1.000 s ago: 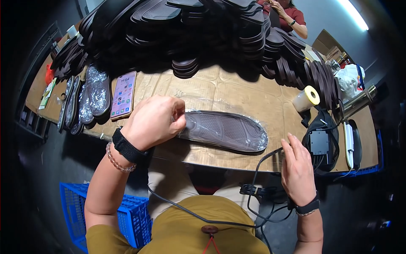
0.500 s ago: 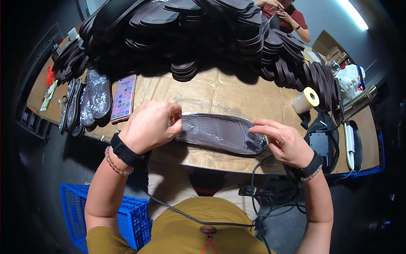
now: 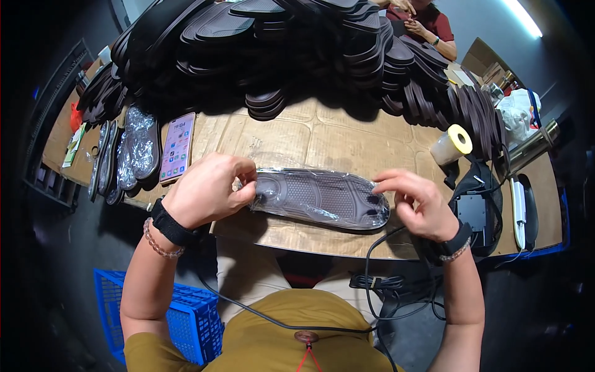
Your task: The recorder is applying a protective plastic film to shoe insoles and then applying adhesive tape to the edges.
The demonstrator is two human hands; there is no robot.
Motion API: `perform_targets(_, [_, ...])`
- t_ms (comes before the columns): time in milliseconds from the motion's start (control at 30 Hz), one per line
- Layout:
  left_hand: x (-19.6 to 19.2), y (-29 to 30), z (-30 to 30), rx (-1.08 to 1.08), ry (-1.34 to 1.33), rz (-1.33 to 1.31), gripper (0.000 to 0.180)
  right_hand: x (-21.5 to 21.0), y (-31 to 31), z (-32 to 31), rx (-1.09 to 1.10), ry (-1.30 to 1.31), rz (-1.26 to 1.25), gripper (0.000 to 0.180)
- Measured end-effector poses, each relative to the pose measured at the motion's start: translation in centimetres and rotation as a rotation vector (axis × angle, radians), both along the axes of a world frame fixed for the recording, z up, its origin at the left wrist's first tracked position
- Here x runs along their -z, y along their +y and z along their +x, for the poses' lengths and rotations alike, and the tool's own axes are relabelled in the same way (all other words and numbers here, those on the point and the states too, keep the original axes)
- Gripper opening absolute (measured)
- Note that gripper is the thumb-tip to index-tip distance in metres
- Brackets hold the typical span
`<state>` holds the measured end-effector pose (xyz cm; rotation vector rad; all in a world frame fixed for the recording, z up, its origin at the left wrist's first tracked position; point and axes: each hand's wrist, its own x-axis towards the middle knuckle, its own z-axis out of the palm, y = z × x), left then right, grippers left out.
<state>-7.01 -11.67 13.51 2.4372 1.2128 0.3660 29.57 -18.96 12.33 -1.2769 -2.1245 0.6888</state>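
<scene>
A dark insole in a clear plastic bag (image 3: 322, 198) lies flat on the cardboard-covered table (image 3: 322, 139), just in front of me. My left hand (image 3: 211, 189) pinches the bag's left end between thumb and fingers. At the insole's right end, my right hand (image 3: 418, 201) hovers with its fingers spread, fingertips touching or nearly touching the plastic. Both wrists wear dark bands.
A big heap of dark insoles (image 3: 279, 49) fills the far side of the table. Bagged insoles (image 3: 133, 152) and a phone (image 3: 178, 147) lie at the left, a tape roll (image 3: 452, 144) and a black device (image 3: 477, 208) at the right. Another person (image 3: 421, 25) sits opposite. A blue crate (image 3: 186, 316) stands below.
My right hand came up from below the table edge to the insole's right end. My left hand stayed on the left end. The insole shifted slightly.
</scene>
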Motion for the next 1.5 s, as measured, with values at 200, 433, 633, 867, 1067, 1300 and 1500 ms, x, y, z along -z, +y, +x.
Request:
perform_targets(200, [-0.9, -0.1, 0.6, -0.050, 0.040, -0.061, 0.024, 0.0, -0.2, -0.8, -0.136, -0.326, 0.133, 0.038])
perform_targets(433, [-0.9, 0.1, 0.6, -0.035, 0.044, -0.042, 0.023, 1.2, 0.0, 0.2, 0.009, -0.057, 0.091, 0.032])
perform_targets(633, [-1.3, 0.1, 0.7, -0.042, 0.081, -0.077, 0.021, 0.0, -1.7, -2.4, 0.067, -0.257, 0.469, 0.059])
perform_targets(867, [-0.7, 0.5, 0.5, 0.005, 0.040, -0.052, 0.021, 1.8, -3.2, -7.0, 0.068, -0.477, 0.472, 0.058])
perform_targets(1067, [-0.3, 0.5, -0.1, 0.021, 0.012, -0.014, 0.019, 2.0, -1.8, -6.7, 0.113, -0.260, 0.450, 0.010])
perform_targets(1300, [-1.0, 0.8, 0.3, 0.032, 0.036, -0.050, 0.022, 2.0, -0.9, -6.7, 0.157, -0.272, 0.229, 0.010])
perform_targets(1500, [-1.5, 0.6, 1.0, 0.014, 0.014, -0.055, 0.023, 1.9, -0.3, -6.9, 0.175, -0.314, 0.192, 0.011])
